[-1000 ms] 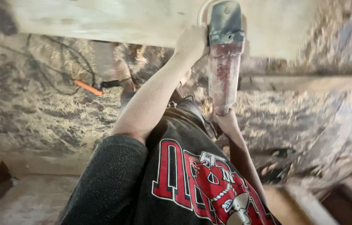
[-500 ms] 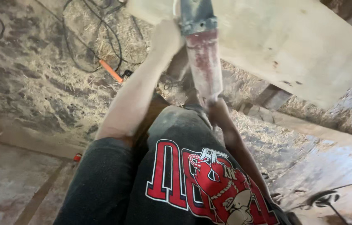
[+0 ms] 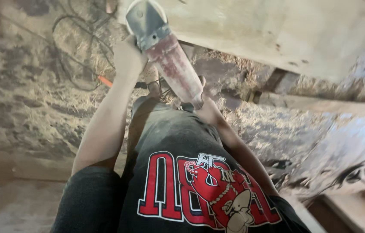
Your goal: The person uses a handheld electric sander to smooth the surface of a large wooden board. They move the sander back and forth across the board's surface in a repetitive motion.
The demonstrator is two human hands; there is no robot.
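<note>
Below the head camera, I look down along my own body at two bare arms reaching forward to a power tool. My left hand (image 3: 127,56) is closed around the front of an angle grinder (image 3: 165,58), just behind its grey metal head; the fingers wrap the far side, so I see mostly the back of the hand and the wrist. My right hand (image 3: 206,113) grips the rear end of the same tool, clamped on the tail of its body, where a dark cord stub leaves it. The grinder's body is a long dusty red barrel, tilted so its head points up and away from me toward the top of the view. The head lies against the lower edge of a pale wooden plank (image 3: 277,30), which crosses the upper right of the view at a slant. I cannot tell whether the disc itself touches the wood, since the guard hides it.

A black shirt with a red and white print (image 3: 204,190) fills the bottom centre. Beyond my left arm, the ground (image 3: 27,108) is rough, covered in dust and wood shavings. Dark cables (image 3: 74,47) loop over it, and a small orange object (image 3: 104,81) lies near them. A timber beam (image 3: 320,103) runs along the right side under the plank.
</note>
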